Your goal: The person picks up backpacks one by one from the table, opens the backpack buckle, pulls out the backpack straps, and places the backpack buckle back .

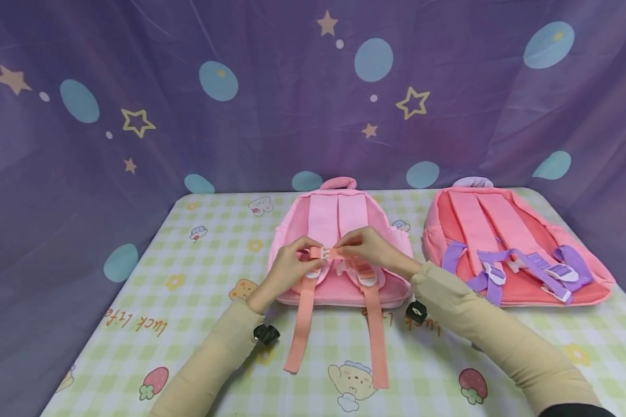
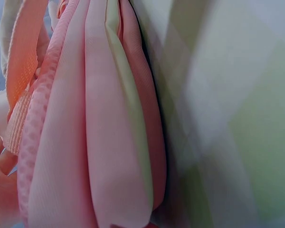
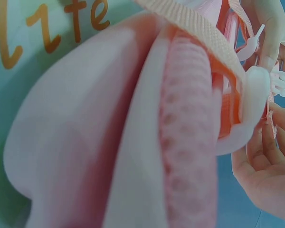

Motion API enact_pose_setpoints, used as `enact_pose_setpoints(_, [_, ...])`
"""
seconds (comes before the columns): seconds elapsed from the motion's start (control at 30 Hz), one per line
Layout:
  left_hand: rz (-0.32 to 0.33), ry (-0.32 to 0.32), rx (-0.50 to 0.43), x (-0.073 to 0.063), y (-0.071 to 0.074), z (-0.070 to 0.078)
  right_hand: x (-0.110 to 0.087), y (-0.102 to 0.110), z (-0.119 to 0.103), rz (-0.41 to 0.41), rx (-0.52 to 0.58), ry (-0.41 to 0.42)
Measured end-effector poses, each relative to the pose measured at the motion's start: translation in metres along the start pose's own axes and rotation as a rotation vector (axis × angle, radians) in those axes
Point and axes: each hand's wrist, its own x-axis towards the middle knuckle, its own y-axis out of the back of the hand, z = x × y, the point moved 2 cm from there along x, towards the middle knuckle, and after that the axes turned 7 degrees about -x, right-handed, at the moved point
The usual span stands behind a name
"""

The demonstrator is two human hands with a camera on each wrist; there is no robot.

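Note:
A light pink backpack lies on its front, its shoulder straps facing up. Over its middle, a short orange strap with a white pronged buckle spans the space between both hands. My left hand pinches the strap at the buckle's left side, thumb below and fingers above. From the right, my right hand pinches the strap just beside the buckle. Another white buckle piece hangs below the right fingers. In the right wrist view, the buckle prongs show between the two hands' fingers.
Two loose orange webbing tails trail toward the front of the table. To the right lies a coral backpack with purple webbing and white buckles. A green checked cloth covers the table; a purple curtain hangs behind it.

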Motion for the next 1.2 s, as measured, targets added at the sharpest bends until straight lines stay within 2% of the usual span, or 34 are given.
enact_pose_setpoints(0.33, [-0.007, 0.021, 0.005, 0.001, -0.002, 0.002, 0.001, -0.001, -0.001, -0.003, -0.031, 0.031])
enact_pose_setpoints(0.63, [0.002, 0.035, -0.014, 0.002, -0.003, 0.002, -0.004, 0.003, 0.006, -0.014, -0.025, -0.007])
enact_pose_setpoints(0.77, [0.004, 0.035, -0.010, -0.001, -0.003, 0.018, -0.006, 0.006, 0.009, -0.016, -0.011, -0.041])
enact_pose_setpoints(0.9, [0.004, 0.029, -0.004, -0.005, -0.001, 0.038, -0.006, 0.007, 0.011, -0.011, -0.002, -0.041])
enact_pose_setpoints(1.1, [0.006, 0.031, -0.013, -0.005, 0.000, 0.041, -0.006, 0.005, 0.010, -0.007, 0.006, -0.049])
enact_pose_setpoints(1.17, [0.002, 0.030, -0.015, -0.005, 0.000, 0.041, -0.006, 0.004, 0.009, -0.009, 0.007, -0.041])
enact_pose_setpoints(1.2, [0.000, 0.023, -0.015, -0.004, -0.001, 0.035, -0.006, 0.004, 0.008, -0.010, 0.010, -0.041])
